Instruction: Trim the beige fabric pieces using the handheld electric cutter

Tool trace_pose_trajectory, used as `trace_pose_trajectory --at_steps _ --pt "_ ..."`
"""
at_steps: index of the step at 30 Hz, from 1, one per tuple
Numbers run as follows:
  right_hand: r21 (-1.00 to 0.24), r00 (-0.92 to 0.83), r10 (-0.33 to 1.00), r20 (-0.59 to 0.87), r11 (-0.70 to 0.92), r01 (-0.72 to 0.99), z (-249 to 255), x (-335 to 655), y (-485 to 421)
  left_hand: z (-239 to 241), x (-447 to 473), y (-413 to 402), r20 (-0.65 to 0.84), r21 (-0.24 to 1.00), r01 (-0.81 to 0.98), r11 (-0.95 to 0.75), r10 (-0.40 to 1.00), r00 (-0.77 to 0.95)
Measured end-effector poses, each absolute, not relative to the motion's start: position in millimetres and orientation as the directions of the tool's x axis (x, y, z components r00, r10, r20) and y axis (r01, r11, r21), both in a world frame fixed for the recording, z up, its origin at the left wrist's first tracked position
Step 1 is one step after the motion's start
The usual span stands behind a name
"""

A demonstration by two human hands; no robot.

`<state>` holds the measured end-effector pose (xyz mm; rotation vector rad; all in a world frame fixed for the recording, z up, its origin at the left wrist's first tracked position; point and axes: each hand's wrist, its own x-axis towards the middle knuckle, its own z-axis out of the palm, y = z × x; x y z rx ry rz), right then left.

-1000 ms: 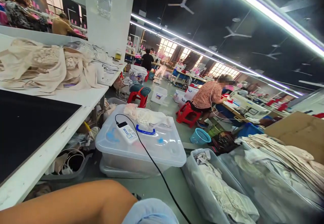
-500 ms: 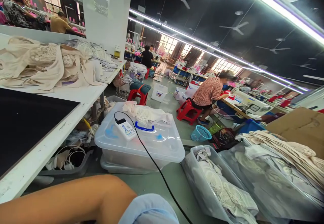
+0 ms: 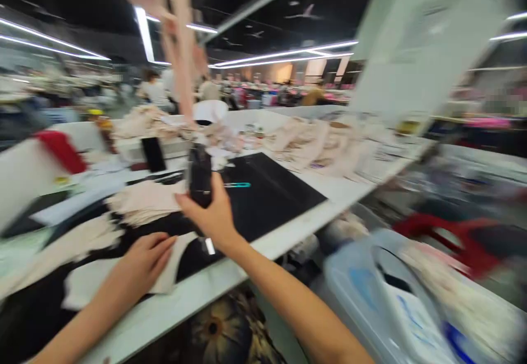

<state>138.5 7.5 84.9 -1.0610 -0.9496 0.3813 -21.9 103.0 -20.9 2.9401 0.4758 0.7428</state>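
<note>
The picture is smeared by head motion. My right hand [image 3: 212,213] is closed around a dark, upright object [image 3: 200,176] held just above the black mat [image 3: 263,199] on the white worktable [image 3: 214,290]. My left hand [image 3: 144,257] lies flat with fingers stretched out on a pale piece of fabric [image 3: 123,279] near the table's front edge. A stack of cream fabric pieces [image 3: 144,202] sits just behind both hands. A teal-handled tool [image 3: 237,185] lies on the mat to the right of the dark object.
Heaps of beige fabric [image 3: 317,139] cover the far side of the table. Pink strips [image 3: 181,40] hang overhead. A clear lidded plastic bin [image 3: 395,303] and a red stool [image 3: 444,238] stand on the floor at right. People work in the blurred background.
The view has swung left from the floor bins to the worktable. Both hands have come into view, the right gripping a dark object, the left flat on fabric.
</note>
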Motion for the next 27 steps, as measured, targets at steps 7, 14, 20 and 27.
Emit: trace_pose_trajectory --at_steps 7,14,20,27 --pt "-0.861 0.575 0.708 0.409 0.509 -0.015 63.9 143.4 26.9 -14.4 -50.0 78.2 0.408 -0.016 0.706 -0.708 0.640 0.651" --pt "-0.818 0.470 0.780 0.414 0.546 -0.184 58.0 131.9 26.1 -16.6 -37.3 65.3 0.433 0.006 0.834 -0.551 0.753 0.495" --pt "-0.809 0.416 0.795 0.442 0.553 -0.198 54.1 124.3 21.3 2.5 -58.9 78.9 0.409 0.078 0.623 -0.779 0.595 0.692" --pt "-0.810 0.394 0.795 0.461 0.558 -0.179 49.0 119.8 19.4 3.2 -74.9 94.0 0.331 0.200 0.361 -0.911 0.409 0.850"
